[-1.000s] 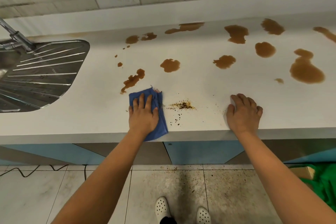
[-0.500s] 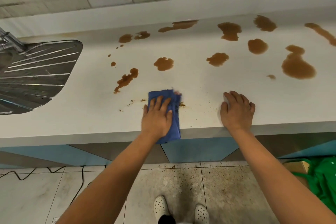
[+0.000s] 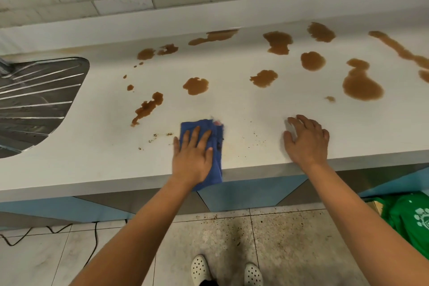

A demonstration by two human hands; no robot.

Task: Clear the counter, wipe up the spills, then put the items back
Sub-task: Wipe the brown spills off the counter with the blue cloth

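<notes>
A folded blue cloth [image 3: 217, 146] lies on the white counter [image 3: 243, 109] near its front edge, one end hanging over the edge. My left hand [image 3: 192, 155] presses flat on the cloth with straight fingers. My right hand [image 3: 306, 141] rests on the counter to the right, fingers spread, holding nothing. Several brown liquid spills [image 3: 362, 86] spread across the middle and back of the counter. Small brown crumbs [image 3: 160, 136] lie scattered left of the cloth, and finer specks between my hands.
A steel sink drainboard [image 3: 39, 102] is set into the counter at the left. White tiled wall runs behind. A green bag [image 3: 411, 220] sits on the floor at the right. A black cable [image 3: 92, 239] trails on the floor tiles, which carry scattered crumbs.
My left hand slid the cloth to the right over the crumb pile, which is gone from the counter; a few crumbs are left behind at the left. My right hand stayed in place.
</notes>
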